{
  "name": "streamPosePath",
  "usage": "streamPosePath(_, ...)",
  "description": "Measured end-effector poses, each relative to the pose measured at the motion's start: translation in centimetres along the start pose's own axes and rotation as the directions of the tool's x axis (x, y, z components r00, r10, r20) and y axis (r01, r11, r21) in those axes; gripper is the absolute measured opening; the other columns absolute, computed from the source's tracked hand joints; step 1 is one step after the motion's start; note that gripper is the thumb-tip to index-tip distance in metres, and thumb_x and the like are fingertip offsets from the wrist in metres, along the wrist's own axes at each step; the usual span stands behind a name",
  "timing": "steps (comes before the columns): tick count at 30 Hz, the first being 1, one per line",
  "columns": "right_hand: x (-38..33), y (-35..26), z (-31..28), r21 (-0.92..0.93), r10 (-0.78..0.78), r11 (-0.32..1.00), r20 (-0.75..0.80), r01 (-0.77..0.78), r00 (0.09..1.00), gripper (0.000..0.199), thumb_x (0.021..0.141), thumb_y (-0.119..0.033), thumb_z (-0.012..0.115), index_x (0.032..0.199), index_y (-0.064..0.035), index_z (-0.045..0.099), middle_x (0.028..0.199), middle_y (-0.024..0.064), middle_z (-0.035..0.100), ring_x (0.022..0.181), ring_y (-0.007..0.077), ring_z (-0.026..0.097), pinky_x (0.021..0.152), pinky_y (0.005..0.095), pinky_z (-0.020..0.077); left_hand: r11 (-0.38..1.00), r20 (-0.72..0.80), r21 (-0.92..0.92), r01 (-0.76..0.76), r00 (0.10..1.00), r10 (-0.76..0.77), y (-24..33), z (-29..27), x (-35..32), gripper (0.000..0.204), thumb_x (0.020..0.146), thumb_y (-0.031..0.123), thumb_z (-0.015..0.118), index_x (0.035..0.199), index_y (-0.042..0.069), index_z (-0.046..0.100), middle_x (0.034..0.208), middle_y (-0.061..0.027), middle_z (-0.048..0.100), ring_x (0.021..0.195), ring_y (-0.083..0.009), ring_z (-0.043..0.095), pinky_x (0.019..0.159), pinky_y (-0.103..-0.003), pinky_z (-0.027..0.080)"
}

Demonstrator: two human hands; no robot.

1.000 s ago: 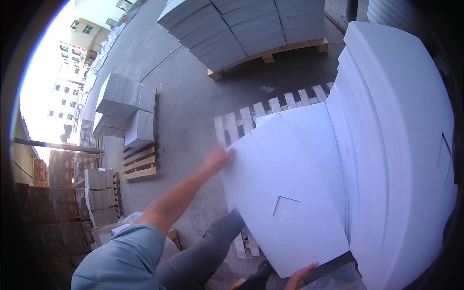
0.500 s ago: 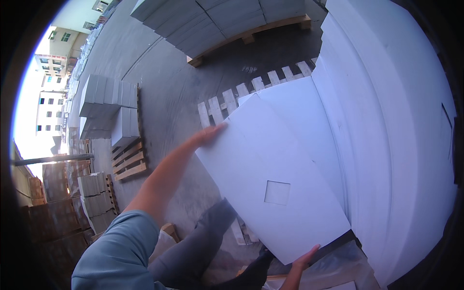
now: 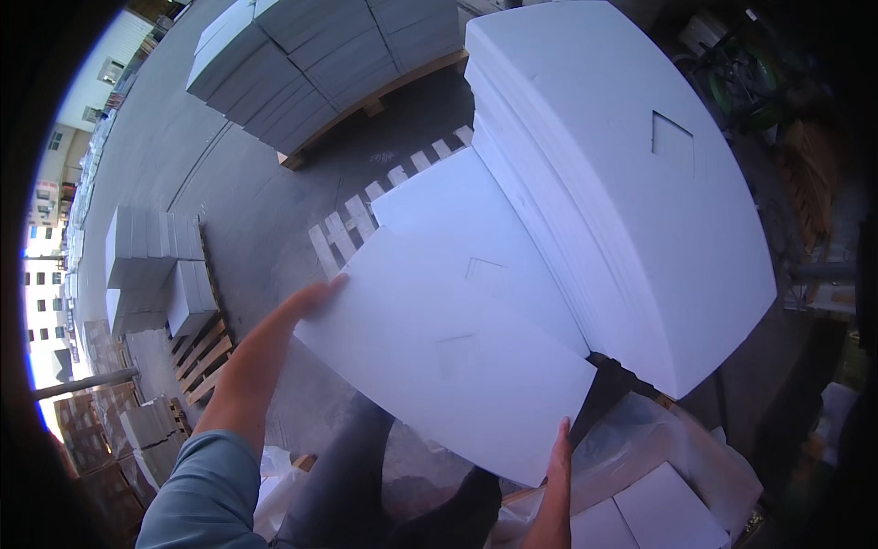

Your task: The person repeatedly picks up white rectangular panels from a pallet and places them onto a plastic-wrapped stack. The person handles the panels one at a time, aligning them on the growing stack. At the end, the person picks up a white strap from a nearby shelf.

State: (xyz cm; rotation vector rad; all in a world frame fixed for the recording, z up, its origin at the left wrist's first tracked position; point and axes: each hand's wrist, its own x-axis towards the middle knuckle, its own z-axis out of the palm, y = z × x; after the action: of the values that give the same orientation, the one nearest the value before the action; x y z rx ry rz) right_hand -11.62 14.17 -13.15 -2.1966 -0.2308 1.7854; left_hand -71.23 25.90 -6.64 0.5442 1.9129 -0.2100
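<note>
Between my two hands is a large flat white panel (image 3: pixel 402 339) with a faint square outline in its surface. My left hand (image 3: pixel 322 297) is closed on its far left edge, fingers partly hidden beneath. At the near right corner my right hand (image 3: pixel 559 450) grips the edge, thumb upward. The panel's near part bows slightly, and it lies over another white panel (image 3: pixel 512 238) on a slatted pallet (image 3: pixel 340 240). A second outline shows beyond the first; which sheet bears it I cannot tell. Right of them rises a tall stack of white panels (image 3: pixel 622 183).
A block of stacked white panels (image 3: pixel 320 69) stands on a wooden pallet at the far side. Smaller white stacks (image 3: pixel 155 265) sit on a pallet at left. Near my right arm lies clear plastic wrap (image 3: pixel 631 435) around white pieces (image 3: pixel 672 508). My legs (image 3: pixel 343 467) are below the panel.
The view has swung to the right, so more of the tall stack shows. Both hands still hold the panel, which now bows, and a second square outline has come into sight.
</note>
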Motion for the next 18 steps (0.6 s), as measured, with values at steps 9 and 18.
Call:
streamPosePath(9,-8.7,2.8,-6.8,-0.132,0.209,0.97,0.042,-0.202,0.977,0.078,0.088,-0.064,0.042,0.132,0.0004,0.047,0.132,0.0154,0.05,0.122,0.0278,0.045,0.102,0.0358,0.0329,0.982,0.08,0.178,0.056,0.994,-0.071,0.7,2.8,-5.9,0.08,0.09,0.067,0.029,0.132,0.001,0.048,0.134,-0.0185,0.048,0.126,-0.0325,0.043,0.108,-0.043,0.024)
streamPosePath(18,-10.4,23.8,-16.5,-0.338,0.401,0.865,0.024,-0.371,0.916,0.076,0.088,-0.063,0.042,0.135,-0.0026,0.045,0.132,0.0157,0.05,0.123,0.0285,0.044,0.105,0.0346,0.029,0.931,0.191,0.356,-0.078,0.981,0.009,4.1,10.6,-7.7,0.077,0.091,0.065,0.028,0.131,0.002,0.049,0.132,-0.0182,0.05,0.123,-0.0314,0.045,0.107,-0.043,0.027)
